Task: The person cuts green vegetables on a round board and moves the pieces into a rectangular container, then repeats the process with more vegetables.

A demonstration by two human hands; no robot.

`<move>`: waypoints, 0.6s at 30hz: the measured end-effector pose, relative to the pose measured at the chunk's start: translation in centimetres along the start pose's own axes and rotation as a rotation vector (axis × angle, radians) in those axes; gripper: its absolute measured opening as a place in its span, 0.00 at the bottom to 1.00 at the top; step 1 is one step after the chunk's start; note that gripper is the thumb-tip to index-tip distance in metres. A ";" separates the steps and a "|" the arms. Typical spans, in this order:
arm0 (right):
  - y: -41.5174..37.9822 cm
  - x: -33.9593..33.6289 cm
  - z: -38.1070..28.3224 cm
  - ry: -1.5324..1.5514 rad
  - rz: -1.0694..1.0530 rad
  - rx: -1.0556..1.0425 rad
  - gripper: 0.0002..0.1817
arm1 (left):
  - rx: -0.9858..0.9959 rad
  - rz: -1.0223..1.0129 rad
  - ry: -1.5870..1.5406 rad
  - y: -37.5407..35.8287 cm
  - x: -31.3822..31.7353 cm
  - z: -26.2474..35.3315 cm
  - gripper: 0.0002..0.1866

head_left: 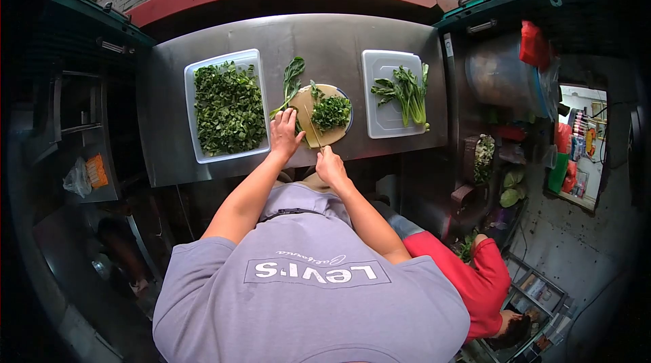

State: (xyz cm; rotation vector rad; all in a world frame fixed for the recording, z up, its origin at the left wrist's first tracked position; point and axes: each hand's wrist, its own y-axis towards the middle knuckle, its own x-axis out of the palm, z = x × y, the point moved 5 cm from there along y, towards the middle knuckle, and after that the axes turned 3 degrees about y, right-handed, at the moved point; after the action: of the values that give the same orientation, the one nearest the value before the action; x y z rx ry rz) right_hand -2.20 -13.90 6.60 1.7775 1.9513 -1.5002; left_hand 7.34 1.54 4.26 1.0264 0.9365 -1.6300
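My right hand (331, 168) is closed round the handle of a knife (311, 123), whose blade stands along the left part of a round cutting board (329, 140). Chopped greens (331, 112) are heaped on the board, right of the blade. My left hand (285, 135) lies at the board's left edge, its fingers bent over the stalks of a leafy green (292, 78). The leaves of that green stick out beyond my fingertips onto the metal table (298, 34). Part of the stalks is hidden under my left hand.
A white plastic tub (192, 122) full of chopped leaves (227, 109) stands on the left. On the right, whole leafy greens (407, 92) rest on a white plastic lid (386, 126). A person in a red top (468, 281) bends down at my right.
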 end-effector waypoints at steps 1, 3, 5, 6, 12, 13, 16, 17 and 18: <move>0.1 -0.1 0.2 -0.001 0.001 -0.001 0.14 | 0.020 0.102 -0.083 -0.1 -0.5 0.0 0.35; 0.2 -0.6 0.8 0.015 0.030 0.003 0.14 | 0.041 0.202 -0.168 -0.3 -0.5 -0.5 0.27; 0.2 -1.2 1.5 0.028 0.029 0.009 0.15 | 0.223 0.198 -0.177 0.1 0.2 -0.6 0.15; 0.1 -1.5 1.9 0.042 0.025 0.013 0.15 | 0.223 0.198 -0.177 0.3 0.1 -0.7 0.15; -0.6 -2.6 3.4 0.066 0.097 -0.016 0.15 | -0.056 0.056 -0.396 -0.1 1.7 -1.6 0.07; -0.6 -2.4 3.4 0.081 0.073 -0.031 0.15 | -0.148 -0.015 -0.399 -0.3 1.9 -1.8 0.10; -1.2 -0.9 3.4 0.102 0.033 -0.089 0.15 | 0.005 0.111 -0.241 -1.7 0.3 -0.1 0.13; -1.4 -0.3 3.2 0.104 0.021 -0.139 0.15 | 0.026 0.052 -0.164 -2.2 0.6 0.0 0.21; -1.6 0.1 3.2 0.106 0.021 -0.139 0.15 | 0.026 0.051 -0.163 -2.9 0.5 0.3 0.21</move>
State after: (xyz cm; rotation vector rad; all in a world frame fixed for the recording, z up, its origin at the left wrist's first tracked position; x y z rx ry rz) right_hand -5.15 -15.77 5.89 1.8455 2.0240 -1.2547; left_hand 4.39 1.85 4.21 0.9132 0.7764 -1.6599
